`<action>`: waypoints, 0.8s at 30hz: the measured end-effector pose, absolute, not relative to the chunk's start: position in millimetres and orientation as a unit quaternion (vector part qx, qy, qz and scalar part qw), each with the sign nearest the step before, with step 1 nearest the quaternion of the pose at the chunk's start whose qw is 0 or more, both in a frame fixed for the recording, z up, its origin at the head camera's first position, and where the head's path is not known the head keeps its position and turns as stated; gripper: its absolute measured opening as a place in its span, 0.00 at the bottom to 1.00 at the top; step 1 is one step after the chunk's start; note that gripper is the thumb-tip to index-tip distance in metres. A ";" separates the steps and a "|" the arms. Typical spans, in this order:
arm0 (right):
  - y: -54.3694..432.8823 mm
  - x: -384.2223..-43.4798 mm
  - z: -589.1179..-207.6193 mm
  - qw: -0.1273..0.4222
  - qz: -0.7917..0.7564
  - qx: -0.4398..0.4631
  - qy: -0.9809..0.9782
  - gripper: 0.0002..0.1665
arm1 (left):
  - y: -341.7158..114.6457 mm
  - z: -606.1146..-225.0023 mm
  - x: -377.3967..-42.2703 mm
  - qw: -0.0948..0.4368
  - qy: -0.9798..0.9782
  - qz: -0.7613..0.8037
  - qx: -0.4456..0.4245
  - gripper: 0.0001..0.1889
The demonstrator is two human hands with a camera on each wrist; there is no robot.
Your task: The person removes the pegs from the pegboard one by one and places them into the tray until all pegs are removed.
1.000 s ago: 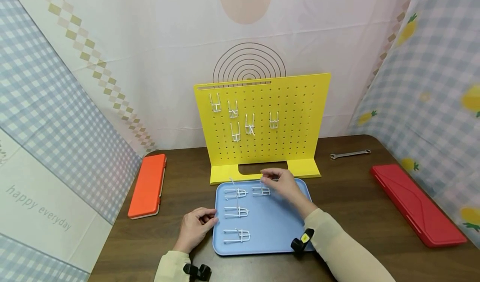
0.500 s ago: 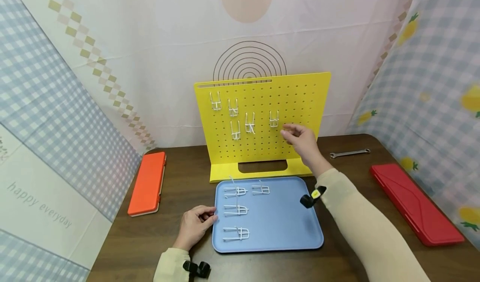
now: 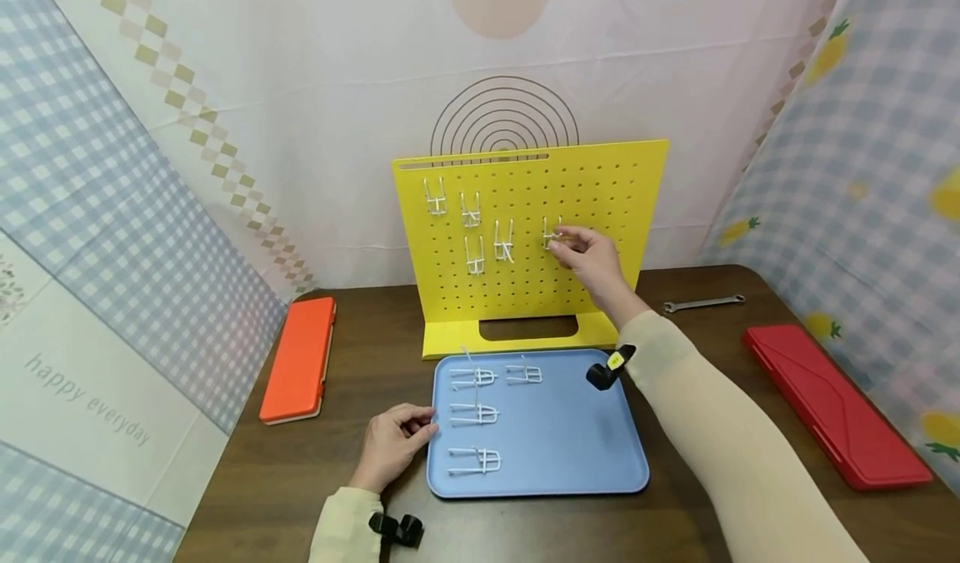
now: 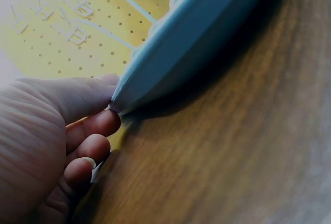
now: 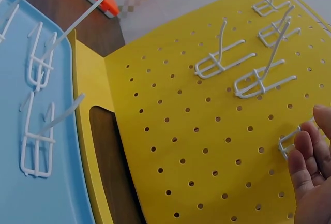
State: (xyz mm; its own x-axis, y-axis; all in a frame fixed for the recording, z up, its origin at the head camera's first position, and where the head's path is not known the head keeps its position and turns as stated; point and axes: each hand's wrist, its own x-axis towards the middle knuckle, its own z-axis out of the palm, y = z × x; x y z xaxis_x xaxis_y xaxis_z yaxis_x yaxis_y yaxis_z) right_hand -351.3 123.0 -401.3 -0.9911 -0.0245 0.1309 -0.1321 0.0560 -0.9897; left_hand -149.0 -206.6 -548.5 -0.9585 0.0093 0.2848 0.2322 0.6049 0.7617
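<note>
Right hand [image 3: 592, 256] covers part of the rightmost white hook [image 3: 552, 234] on the yellow pegboard [image 3: 600, 188], so the grip's unclear. In the right wrist view, the frame edge crops that hand. Blue tray [image 4: 207, 32] hides the left hand's [image 4: 46, 141] fingertips.

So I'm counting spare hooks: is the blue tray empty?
Not empty: four white hooks lie flat on the blue tray.
</note>
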 end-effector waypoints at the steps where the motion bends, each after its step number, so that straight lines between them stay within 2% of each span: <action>1: 122.6 -352.0 -401.1 0.039 0.686 0.056 -0.724 0.22 | -206.6 -548.3 -149.2 0.127 -0.886 -0.440 -0.069 0.10; 17: 120.5 -353.9 -395.0 0.048 0.692 0.057 -0.718 0.19 | -208.1 -551.1 -150.4 0.124 -0.887 -0.440 -0.065 0.10; 24: 126.3 -348.8 -394.4 0.048 0.693 0.073 -0.716 0.21 | -207.1 -551.2 -149.4 0.122 -0.888 -0.438 -0.065 0.10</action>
State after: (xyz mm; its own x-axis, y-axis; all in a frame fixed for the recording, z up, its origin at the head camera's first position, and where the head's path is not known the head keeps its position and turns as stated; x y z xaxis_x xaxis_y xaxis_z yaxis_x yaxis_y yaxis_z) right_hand -348.8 126.3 -394.4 -0.9848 -0.0370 0.1696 -0.1707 0.0286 -0.9849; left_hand -149.4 -207.1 -551.2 -0.9619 0.0087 0.2733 0.2222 0.6076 0.7625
